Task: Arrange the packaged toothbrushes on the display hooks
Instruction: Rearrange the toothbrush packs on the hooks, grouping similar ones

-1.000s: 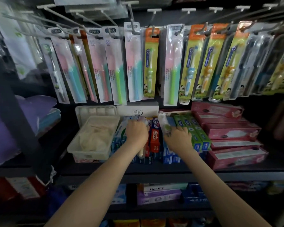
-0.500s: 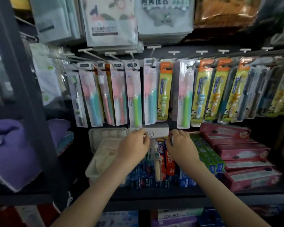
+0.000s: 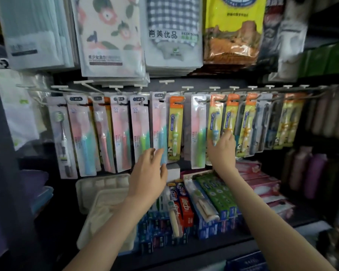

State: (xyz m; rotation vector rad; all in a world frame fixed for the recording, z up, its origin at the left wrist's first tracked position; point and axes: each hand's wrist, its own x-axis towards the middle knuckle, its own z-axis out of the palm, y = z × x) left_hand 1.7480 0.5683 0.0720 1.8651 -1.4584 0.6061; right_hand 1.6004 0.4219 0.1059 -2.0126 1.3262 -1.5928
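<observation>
Packaged toothbrushes hang in a row from white-tipped display hooks [image 3: 187, 88]. My left hand [image 3: 149, 171] is raised with fingers apart, its fingertips touching the bottom edge of a hanging pink-and-blue toothbrush pack [image 3: 160, 126]. My right hand [image 3: 221, 151] reaches higher, with thumb and fingers closed around the lower end of a hanging yellow-and-orange toothbrush pack [image 3: 215, 118]. Two loose toothbrush packs [image 3: 200, 200] [image 3: 172, 216] lie on top of the toothpaste boxes below.
Toothpaste boxes [image 3: 184, 208] and pink boxes [image 3: 262, 184] fill the shelf under the hooks, with a white plastic tray [image 3: 98, 194] at the left. Bagged towels [image 3: 110, 36] hang above the hooks. A dark upright post [image 3: 10, 173] stands at the left.
Both hands rose from the toothpaste boxes on the shelf to the hanging packs. The view tilted upward, bringing the towels above into sight.
</observation>
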